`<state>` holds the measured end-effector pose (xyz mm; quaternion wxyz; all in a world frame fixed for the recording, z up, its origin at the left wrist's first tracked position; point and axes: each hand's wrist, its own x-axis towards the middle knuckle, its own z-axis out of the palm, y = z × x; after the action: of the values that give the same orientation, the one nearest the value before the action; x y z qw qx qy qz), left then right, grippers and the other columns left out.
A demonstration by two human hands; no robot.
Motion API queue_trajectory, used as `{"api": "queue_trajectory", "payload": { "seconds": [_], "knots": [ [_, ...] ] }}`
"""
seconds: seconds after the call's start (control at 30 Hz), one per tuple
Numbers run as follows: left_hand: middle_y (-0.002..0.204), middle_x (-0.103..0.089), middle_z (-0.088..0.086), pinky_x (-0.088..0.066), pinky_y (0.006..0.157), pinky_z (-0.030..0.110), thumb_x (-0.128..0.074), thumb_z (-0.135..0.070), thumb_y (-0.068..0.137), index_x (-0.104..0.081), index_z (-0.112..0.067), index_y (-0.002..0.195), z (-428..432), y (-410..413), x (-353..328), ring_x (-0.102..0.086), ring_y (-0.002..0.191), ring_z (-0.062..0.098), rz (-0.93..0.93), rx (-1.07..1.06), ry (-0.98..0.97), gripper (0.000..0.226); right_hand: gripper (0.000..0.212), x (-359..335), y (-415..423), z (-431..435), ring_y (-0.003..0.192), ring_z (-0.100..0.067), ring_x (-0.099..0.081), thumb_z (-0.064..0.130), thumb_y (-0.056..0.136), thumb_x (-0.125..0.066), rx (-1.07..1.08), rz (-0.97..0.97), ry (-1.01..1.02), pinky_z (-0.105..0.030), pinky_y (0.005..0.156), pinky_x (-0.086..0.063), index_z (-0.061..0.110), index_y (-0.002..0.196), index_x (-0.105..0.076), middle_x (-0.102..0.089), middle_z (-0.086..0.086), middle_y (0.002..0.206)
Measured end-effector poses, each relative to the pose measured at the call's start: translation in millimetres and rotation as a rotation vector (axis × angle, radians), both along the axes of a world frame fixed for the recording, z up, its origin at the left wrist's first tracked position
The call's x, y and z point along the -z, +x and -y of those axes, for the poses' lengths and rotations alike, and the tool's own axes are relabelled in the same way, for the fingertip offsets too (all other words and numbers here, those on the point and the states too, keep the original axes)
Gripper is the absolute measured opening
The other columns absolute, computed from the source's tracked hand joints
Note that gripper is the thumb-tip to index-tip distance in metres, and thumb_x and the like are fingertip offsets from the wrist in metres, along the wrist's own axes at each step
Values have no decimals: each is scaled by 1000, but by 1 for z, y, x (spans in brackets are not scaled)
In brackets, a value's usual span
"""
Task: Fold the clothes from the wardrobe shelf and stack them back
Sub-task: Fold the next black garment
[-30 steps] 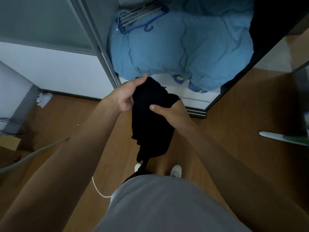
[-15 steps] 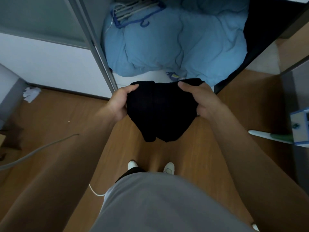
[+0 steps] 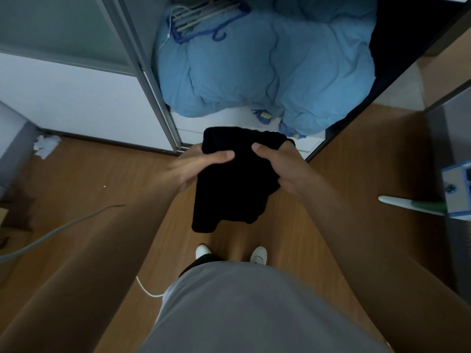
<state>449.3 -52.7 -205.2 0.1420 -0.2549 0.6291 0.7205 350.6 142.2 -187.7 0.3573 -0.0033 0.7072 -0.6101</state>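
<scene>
A black garment (image 3: 234, 184) hangs folded in the air in front of the open wardrobe, above the wooden floor. My left hand (image 3: 196, 166) grips its upper left part, thumb lying across the front; the hand is blurred. My right hand (image 3: 277, 164) holds the upper right part, thumb on top and fingers behind the cloth. The garment's lower end droops toward my feet. Beyond my hands, a bulky light blue duvet (image 3: 267, 67) fills the wardrobe's lower space.
Blue and grey hangers (image 3: 204, 19) lie on the duvet. A grey sliding-door frame (image 3: 153, 98) stands left of the opening. Crumpled white paper (image 3: 46, 146) and a grey cable (image 3: 63, 225) lie on the floor at left. A white-green handle (image 3: 413, 205) sticks out at right.
Both hands have come closer together on the garment, and it now hangs narrower and longer than half a second ago. My left hand is in motion.
</scene>
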Motion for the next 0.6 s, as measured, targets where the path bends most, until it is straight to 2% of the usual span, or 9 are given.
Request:
{"api": "queue_trajectory", "payload": {
  "seconds": [0.07,0.13,0.17,0.27,0.3,0.37,0.47,0.53,0.6],
  "knots": [
    [87,-78,-6,-56,70,18,-79,-26,67,-71,-24,97,-9,-6,5,-74,83,10,-42,-99,-136,31,13,-1,0,-4,95,-22,-74,18,93,-69,-107,-39,54,-35,87,-59,11,104,-72,-77,-9,101],
    [63,-70,-8,-48,51,17,-66,-19,66,-67,-17,75,-13,-10,5,-68,60,8,-34,-226,-114,9,9,-2,-3,-13,98,-20,-73,14,94,-68,-139,-37,15,-33,91,-57,15,102,-72,-77,-6,104],
    [57,-64,-7,-44,47,17,-62,-17,66,-64,-17,67,-13,-10,4,-64,54,9,-31,-263,-64,2,11,-3,-6,-18,102,-20,-72,13,94,-68,-147,-25,-19,-33,93,-56,16,104,-72,-76,-6,106],
    [52,-56,-8,-40,43,16,-52,-12,62,-61,-22,46,-10,-9,5,-58,47,8,-13,-319,115,21,16,-8,-11,-29,104,-18,-72,10,95,-66,-191,-10,-86,-30,91,-56,18,107,-71,-77,-2,107],
    [52,-56,-8,-40,43,16,-51,-11,61,-62,-22,46,-10,-9,6,-58,47,8,6,-341,165,21,17,-9,-11,-31,103,-17,-72,9,95,-65,-205,-8,-99,-27,87,-57,19,108,-70,-77,0,105],
    [62,-60,-4,-44,51,20,-53,-13,54,-66,-15,61,-10,-7,5,-60,57,13,59,-418,251,15,18,-13,-12,-34,100,-14,-72,7,95,-64,-223,-7,-126,-22,82,-57,19,107,-70,-78,2,102],
    [87,-73,3,-54,68,28,-55,-15,51,-72,-8,91,-3,-2,10,-71,82,21,66,-495,351,44,20,-19,-14,-41,93,-12,-74,3,95,-62,-212,19,-177,-20,76,-57,18,103,-71,-78,3,96],
    [99,-76,5,-57,73,30,-54,-17,57,-77,-11,95,-1,0,11,-73,95,22,30,-472,427,45,18,-22,-17,-43,90,-13,-74,2,95,-62,-161,43,-201,-21,75,-57,16,101,-72,-78,1,95],
    [104,-76,5,-59,76,32,-56,-21,67,-81,-14,94,-4,-2,6,-72,101,23,-2,-411,477,37,13,-24,-21,-40,86,-16,-75,5,94,-64,-43,77,-200,-24,71,-58,10,104,-71,-78,-3,92]
  ]
}}
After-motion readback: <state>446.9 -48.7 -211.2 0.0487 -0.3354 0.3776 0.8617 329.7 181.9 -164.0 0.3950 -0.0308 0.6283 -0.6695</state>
